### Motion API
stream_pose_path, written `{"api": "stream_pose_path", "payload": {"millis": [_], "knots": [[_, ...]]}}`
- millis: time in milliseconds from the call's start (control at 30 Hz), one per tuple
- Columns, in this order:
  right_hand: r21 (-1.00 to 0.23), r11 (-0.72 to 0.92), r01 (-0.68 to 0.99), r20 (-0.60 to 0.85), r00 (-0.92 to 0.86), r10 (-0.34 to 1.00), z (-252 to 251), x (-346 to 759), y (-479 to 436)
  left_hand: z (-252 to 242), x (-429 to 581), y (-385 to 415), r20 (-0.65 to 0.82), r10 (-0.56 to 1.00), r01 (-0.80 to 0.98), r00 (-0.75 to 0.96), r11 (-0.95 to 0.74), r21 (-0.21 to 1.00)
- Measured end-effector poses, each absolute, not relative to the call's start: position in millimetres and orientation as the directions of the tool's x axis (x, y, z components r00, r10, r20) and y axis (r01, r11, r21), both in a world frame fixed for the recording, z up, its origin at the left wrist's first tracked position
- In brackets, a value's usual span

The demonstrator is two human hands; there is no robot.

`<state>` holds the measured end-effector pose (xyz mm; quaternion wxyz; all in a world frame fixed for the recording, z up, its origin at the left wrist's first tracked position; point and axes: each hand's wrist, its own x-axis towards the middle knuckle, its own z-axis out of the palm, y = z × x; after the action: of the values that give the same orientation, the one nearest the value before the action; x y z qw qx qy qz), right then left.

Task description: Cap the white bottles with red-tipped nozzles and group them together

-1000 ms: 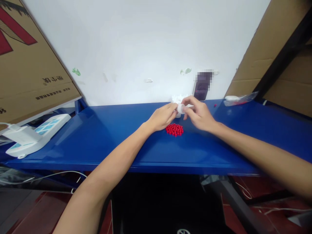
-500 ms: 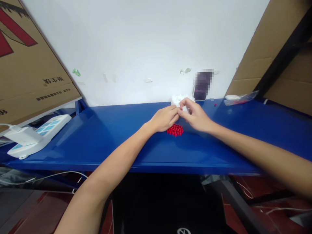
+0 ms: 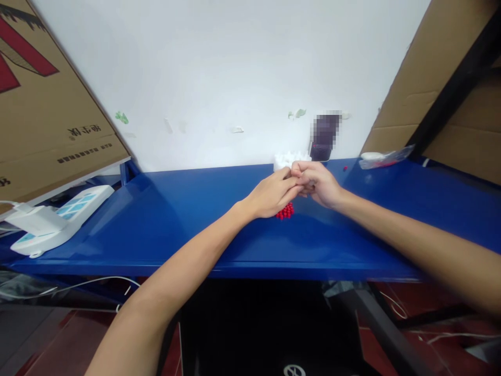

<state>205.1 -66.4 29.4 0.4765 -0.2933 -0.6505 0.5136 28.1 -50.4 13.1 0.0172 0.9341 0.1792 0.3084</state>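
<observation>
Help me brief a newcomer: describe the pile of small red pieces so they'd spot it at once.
Find the blue table in front of the white wall. Around its middle, partly hidden by the left hand, lies the red pile. It is a tight cluster, unlike the single red piece lying farther right and back.

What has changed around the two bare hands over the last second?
The bare left hand has shifted right, covering more of the pile of small red beads. Its fingers now meet the bare right hand, and the small round white piece between them is hidden; whether it is held, I cannot tell. The white plastic power strip stayed put.
</observation>
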Motion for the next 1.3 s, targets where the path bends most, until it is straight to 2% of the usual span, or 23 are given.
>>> {"api": "stream_pose_path", "payload": {"millis": [133, 267, 400, 500, 633, 767, 900, 1067, 1133, 1300], "knots": [[-0.954, 0.255, -0.159, 0.297, -0.379, 0.877, 30.6, 212.4, -63.5, 16.7, 27.0, -53.2, 0.566, 0.337, 0.356, 0.753, -0.931, 0.081], [-0.94, 0.3, -0.166, 0.334, -0.257, 0.907, 27.4, 219.1, -53.9, 24.3, 21.5, -48.6, 0.562, 0.349, 0.383, 0.75, -0.922, 0.062], [-0.926, 0.366, -0.088, 0.376, -0.211, 0.902, 18.9, 221.1, -43.9, 29.9, 3.0, -33.5, 0.489, 0.479, 0.524, 0.729, -0.85, 0.051], [-0.857, 0.509, 0.086, 0.492, -0.161, 0.856, 12.6, 220.3, -44.0, 31.7, -17.2, -20.5, 0.366, 0.654, 0.692, 0.662, -0.721, 0.036], [-0.618, 0.682, 0.392, 0.651, -0.23, 0.723, 12.2, 217.9, -54.9, 33.5, -37.6, -10.2, 0.156, 0.783, 0.782, 0.602, -0.618, 0.086], [-0.479, 0.739, 0.475, 0.69, -0.316, 0.651, 15.1, 216.5, -60.8, 36.3, -45.4, -7.6, 0.106, 0.826, 0.822, 0.553, -0.562, 0.088], [-0.456, 0.73, 0.508, 0.707, -0.292, 0.645, 14.3, 217.8, -58.7, 40.0, -45.6, -8.9, 0.082, 0.827, 0.806, 0.556, -0.561, 0.187], [-0.481, 0.713, 0.51, 0.716, -0.241, 0.655, 14.6, 220.8, -57.1, 47.4, -38.0, -17.7, -0.193, 0.79, 0.784, 0.582, -0.483, 0.39], [-0.493, 0.701, 0.515, 0.706, -0.234, 0.668, 14.5, 222.1, -56.3, 49.7, -35.7, -21.0, -0.263, 0.764, 0.785, 0.589, -0.465, 0.41], [-0.473, 0.681, 0.56, 0.696, -0.236, 0.678, 12.0, 223.9, -53.1, 49.8, -36.1, -23.0, -0.328, 0.755, 0.811, 0.567, -0.442, 0.384]]}}
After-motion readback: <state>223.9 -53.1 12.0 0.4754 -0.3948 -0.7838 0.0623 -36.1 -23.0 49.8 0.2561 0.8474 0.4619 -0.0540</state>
